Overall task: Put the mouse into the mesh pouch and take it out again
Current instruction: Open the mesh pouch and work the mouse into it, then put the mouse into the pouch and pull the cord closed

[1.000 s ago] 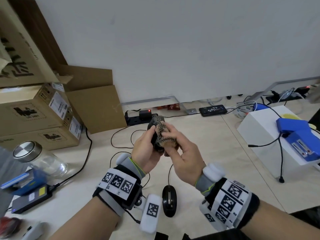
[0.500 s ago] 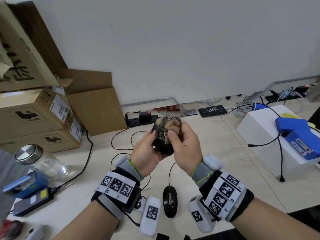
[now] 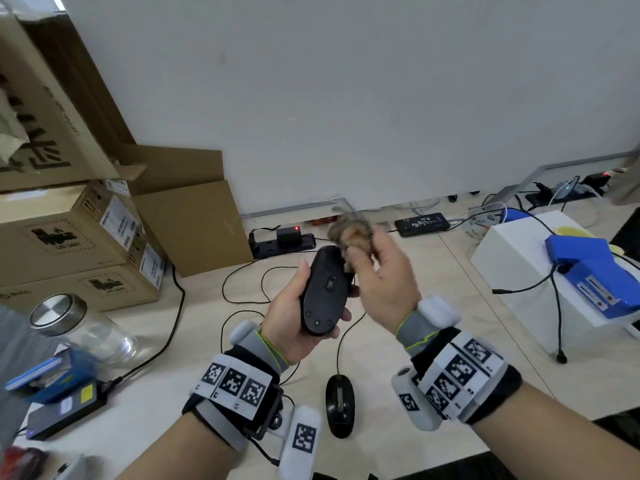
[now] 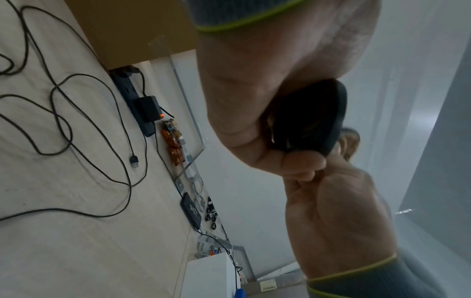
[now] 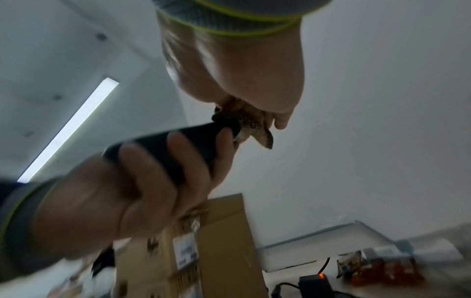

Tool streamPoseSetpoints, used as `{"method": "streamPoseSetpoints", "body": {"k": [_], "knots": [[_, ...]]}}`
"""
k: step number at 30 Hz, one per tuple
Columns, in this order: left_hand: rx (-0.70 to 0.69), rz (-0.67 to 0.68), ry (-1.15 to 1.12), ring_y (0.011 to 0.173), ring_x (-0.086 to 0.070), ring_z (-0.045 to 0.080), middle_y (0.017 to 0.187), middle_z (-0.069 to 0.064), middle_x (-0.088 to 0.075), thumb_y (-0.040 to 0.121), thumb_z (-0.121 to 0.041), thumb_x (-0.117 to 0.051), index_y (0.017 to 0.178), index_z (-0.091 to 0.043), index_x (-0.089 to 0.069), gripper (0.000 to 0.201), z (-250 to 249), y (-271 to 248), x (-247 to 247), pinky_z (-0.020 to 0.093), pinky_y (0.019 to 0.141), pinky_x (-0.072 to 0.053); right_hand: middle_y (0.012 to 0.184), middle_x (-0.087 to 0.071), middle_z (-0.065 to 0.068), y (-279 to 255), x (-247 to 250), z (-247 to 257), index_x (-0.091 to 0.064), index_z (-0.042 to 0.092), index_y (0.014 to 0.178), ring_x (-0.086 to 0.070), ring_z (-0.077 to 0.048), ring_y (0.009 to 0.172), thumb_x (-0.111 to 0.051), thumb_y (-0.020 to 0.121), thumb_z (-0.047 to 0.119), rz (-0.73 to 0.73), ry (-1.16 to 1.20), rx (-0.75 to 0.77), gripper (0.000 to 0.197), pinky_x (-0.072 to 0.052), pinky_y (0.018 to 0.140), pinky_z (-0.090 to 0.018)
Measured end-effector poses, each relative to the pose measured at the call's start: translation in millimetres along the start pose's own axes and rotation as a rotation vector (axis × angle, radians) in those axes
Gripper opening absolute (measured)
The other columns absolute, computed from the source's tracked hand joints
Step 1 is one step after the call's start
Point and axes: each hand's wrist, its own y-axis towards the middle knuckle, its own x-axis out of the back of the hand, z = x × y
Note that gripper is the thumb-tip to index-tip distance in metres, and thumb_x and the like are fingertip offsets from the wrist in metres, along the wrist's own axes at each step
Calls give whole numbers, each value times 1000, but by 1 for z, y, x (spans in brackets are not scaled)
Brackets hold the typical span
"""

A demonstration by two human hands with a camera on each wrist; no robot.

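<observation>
A black mouse (image 3: 325, 292) is held above the table with its underside facing me, and my left hand (image 3: 291, 313) grips it round the sides. It looks bare, with no mesh over it. In the left wrist view the mouse (image 4: 313, 119) sits in the curled fingers of the left hand (image 4: 242, 90). My right hand (image 3: 384, 278) pinches the bunched mesh pouch (image 3: 349, 233) just beyond the mouse's far end; it is blurred. The right wrist view shows the pouch (image 5: 244, 119) under my right hand (image 5: 242, 70), touching the mouse (image 5: 198, 133) tip.
A second black wired mouse (image 3: 340, 407) lies on the table near me. A glass jar (image 3: 69, 327) and cardboard boxes (image 3: 69, 244) stand at the left. A white box (image 3: 512, 258) with a blue device is at the right. A power strip (image 3: 284, 240) and loose cables lie by the wall.
The mesh pouch covered the mouse's far end; my right hand has pulled it up and off. The mouse now lies bare in my left hand, underside up.
</observation>
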Motion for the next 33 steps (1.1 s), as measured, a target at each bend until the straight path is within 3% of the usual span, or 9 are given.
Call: {"method": "streamPoseSetpoints", "body": {"k": [5,10,12,15,20,22,26,30,33], "knots": [[-56,-240,-54,95,-68,28,113,16,-68,97,-52,-39,115,-11,-64,51,3,12,2,39,78,-55,144,-50,4,-47,-11,-5,-60,19,120,-39,-13,139,-48,95,15,312,-187,306,28,-32,114,-37],[-42,-248,-3,81,-68,30,102,16,-70,99,-52,-33,116,-8,-61,55,11,15,5,36,65,-53,143,-52,1,-45,0,-17,-61,16,120,-41,-14,138,-50,94,10,362,-173,342,29,-32,115,-36],[-32,-180,59,60,-64,27,82,13,-69,101,-49,-27,109,-9,-62,54,16,14,1,28,43,-45,138,-56,1,-28,4,-22,-62,14,120,-49,-12,131,-50,92,8,252,-147,237,30,-39,108,-30],[-29,-128,73,55,-58,27,80,15,-64,100,-50,-27,103,-7,-62,55,20,17,-5,24,41,-38,126,-64,5,-16,4,-17,-58,18,127,-60,-9,116,-52,92,12,77,-112,56,35,-48,97,-26],[-37,-268,-103,96,-67,33,110,21,-66,94,-54,-45,108,-10,-64,50,19,33,2,44,82,-55,142,-50,10,-55,-7,-12,-60,22,121,-40,-10,138,-48,95,17,278,-146,220,29,-32,113,-25],[7,-271,-113,89,-67,33,101,20,-65,97,-51,-40,100,-10,-63,47,25,40,6,42,80,-54,139,-53,9,-56,2,-25,-58,24,121,-45,-10,134,-48,94,13,350,-160,229,31,-34,111,-23],[80,-323,63,69,-63,29,89,17,-65,102,-43,-33,111,-6,-60,47,46,49,-2,31,51,-51,89,-68,11,-42,40,-70,-60,22,103,-64,-6,79,-53,93,15,296,-247,-156,14,-51,76,-28],[217,-282,353,84,-58,30,102,14,-56,101,-31,-44,112,-12,-52,24,78,59,-13,45,63,-56,72,-54,-5,-49,80,-121,-45,9,78,-53,-22,70,-54,85,27,18,-186,-615,20,-43,63,-36],[315,-263,668,89,-65,27,110,15,-62,91,-38,-60,118,-10,-54,39,115,67,-13,45,70,-61,72,-42,-11,-61,101,-139,-40,7,78,-39,-22,63,-50,81,19,-85,26,-800,16,-30,51,-32]]}}
